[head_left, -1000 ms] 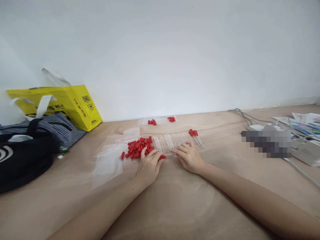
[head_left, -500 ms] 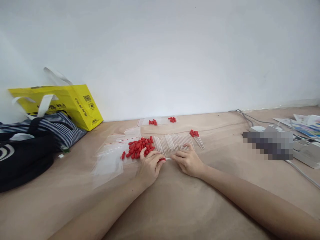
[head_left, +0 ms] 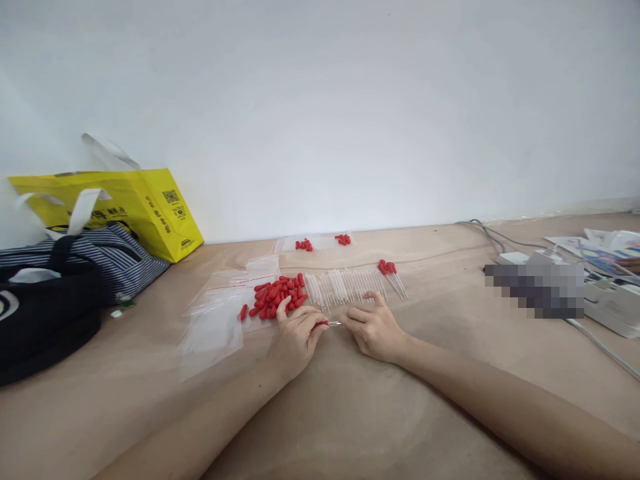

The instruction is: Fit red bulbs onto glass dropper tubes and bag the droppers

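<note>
My left hand (head_left: 296, 339) is closed on a red rubber dropper bulb (head_left: 323, 323). In the fingers of my right hand (head_left: 376, 331) is a thin clear dropper tube (head_left: 335, 323), its left end at the bulb's mouth. How far the tube sits inside the bulb I cannot tell. Just beyond my left hand lies a pile of loose red bulbs (head_left: 274, 297). A row of clear dropper tubes (head_left: 343, 287) extends to the right of the pile. Several droppers with red bulbs fitted (head_left: 393, 273) lie past my right hand.
Clear zip bags (head_left: 213, 333) lie flat at the left. Another bag with red bulbs (head_left: 305, 245) is near the wall. A yellow bag (head_left: 173, 220), a striped bag (head_left: 130, 257) and a black bag (head_left: 55, 327) stand far left. Chargers (head_left: 617, 307), cables and papers are at right.
Both hands stay together around the bulb and tube, with only a slight shift. The whole view has moved a little; the laid-out bulbs and tubes look the same.
</note>
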Motion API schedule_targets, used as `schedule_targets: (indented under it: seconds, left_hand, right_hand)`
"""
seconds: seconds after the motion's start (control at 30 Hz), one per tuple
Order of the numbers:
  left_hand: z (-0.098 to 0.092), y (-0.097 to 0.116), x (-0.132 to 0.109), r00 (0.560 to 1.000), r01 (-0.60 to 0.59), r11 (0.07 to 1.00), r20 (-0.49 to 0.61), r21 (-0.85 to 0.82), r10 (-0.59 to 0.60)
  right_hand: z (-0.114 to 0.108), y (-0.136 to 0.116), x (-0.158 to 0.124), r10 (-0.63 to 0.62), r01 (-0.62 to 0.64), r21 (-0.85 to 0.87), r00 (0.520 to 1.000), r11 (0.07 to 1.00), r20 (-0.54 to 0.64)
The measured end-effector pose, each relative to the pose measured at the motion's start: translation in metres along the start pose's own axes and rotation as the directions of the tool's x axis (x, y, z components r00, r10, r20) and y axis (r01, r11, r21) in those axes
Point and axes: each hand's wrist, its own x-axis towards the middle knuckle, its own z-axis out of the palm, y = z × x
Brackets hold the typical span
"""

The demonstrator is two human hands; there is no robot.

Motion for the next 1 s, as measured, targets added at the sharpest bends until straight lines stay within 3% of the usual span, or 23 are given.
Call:
schedule_targets:
  seconds: [0.47, 1.0]
  left_hand:
    - [0.001, -0.003, -0.001, 1.0, 0.015, 0.999, -0.005, -0.047, -0.015]
    - [0.002, 0.002, 0.0, 0.998, -0.061, 0.998, -0.035, -0.001, 0.061]
  right_hand:
    - [-0.005, -0.001, 0.004, 0.157, -0.187, 0.229, 0.977, 0.955, 0.143]
    - [0.002, -0.012, 0.006, -0.03, 0.027, -0.058, 0.998, 0.998, -0.051]
